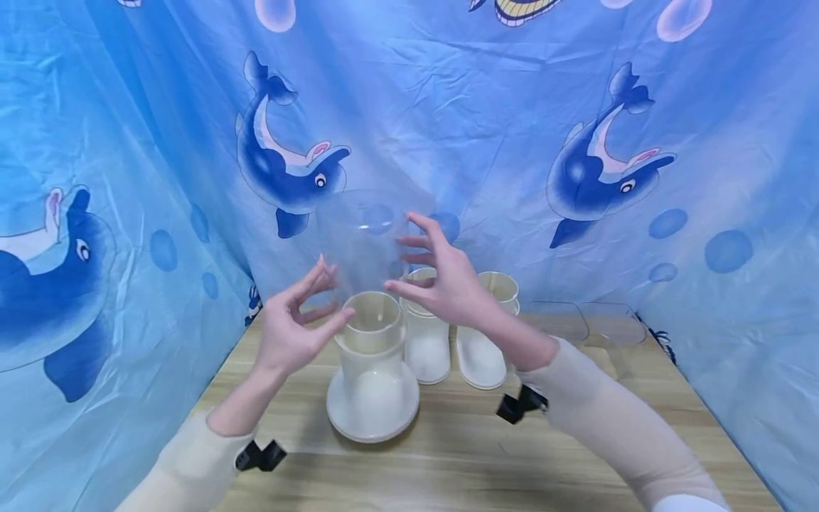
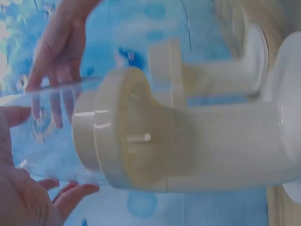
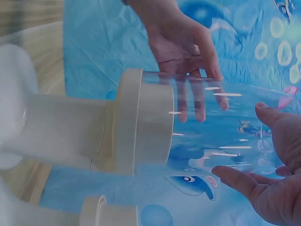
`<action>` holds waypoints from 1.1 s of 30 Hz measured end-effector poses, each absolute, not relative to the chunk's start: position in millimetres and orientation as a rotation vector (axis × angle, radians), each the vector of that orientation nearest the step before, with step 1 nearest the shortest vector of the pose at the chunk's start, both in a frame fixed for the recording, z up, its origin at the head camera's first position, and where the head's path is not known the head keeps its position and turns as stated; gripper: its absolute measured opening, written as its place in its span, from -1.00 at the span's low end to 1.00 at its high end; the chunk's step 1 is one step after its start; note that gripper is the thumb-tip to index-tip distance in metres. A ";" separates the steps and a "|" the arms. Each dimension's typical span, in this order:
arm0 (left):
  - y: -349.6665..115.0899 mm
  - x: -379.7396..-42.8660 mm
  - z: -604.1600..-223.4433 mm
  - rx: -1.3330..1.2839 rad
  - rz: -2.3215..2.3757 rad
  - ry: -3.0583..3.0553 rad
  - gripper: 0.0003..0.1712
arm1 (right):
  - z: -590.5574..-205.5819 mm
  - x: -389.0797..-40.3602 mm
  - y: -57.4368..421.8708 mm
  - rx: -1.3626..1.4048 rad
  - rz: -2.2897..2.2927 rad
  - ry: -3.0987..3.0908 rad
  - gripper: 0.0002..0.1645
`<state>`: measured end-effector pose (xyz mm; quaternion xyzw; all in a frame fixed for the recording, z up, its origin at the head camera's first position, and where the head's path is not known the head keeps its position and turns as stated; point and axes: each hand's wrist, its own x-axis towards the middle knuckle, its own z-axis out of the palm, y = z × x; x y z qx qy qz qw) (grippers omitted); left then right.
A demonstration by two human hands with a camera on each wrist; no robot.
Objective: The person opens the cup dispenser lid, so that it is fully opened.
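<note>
Both hands hold a clear, wide cylinder [image 1: 365, 245] from its two sides, above a cream stand [image 1: 373, 387]. My left hand [image 1: 294, 327] has its thumb and fingers curved at the cylinder's lower left. My right hand [image 1: 448, 277] spreads its fingers higher along the right side. In the right wrist view, the cylinder's mouth surrounds the raised inner ring [image 3: 157, 127] of the stand's collar [image 3: 127, 122]. A small white peg [image 2: 141, 137] shows inside the open front of the collar. The stand rises from a round saucer-like base [image 1: 342, 416] on the wooden table.
Two similar cream stands [image 1: 429, 348] with long rounded feet stand behind on the right. Transparent containers [image 1: 614, 323] lie at the table's back right. Blue dolphin-print cloth [image 1: 448, 128] hangs around the wooden table [image 1: 486, 462].
</note>
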<state>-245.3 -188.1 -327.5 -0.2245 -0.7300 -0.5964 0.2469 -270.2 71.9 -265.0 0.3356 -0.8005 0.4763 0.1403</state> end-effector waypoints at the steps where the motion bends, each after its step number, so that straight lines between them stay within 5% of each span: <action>1: -182.6 -240.1 -328.9 -0.626 -1.633 -1.990 0.03 | -266.7 -264.5 78.3 0.980 1.394 -2.302 0.20; 15: -109.6 -208.2 -350.8 -0.877 -1.720 -1.918 -0.04 | -286.6 -204.6 162.4 0.941 1.239 -2.278 0.30; 33: -78.2 -213.2 -368.2 -0.899 -1.776 -1.932 -0.05 | -305.6 -194.7 192.7 0.887 1.150 -2.284 0.39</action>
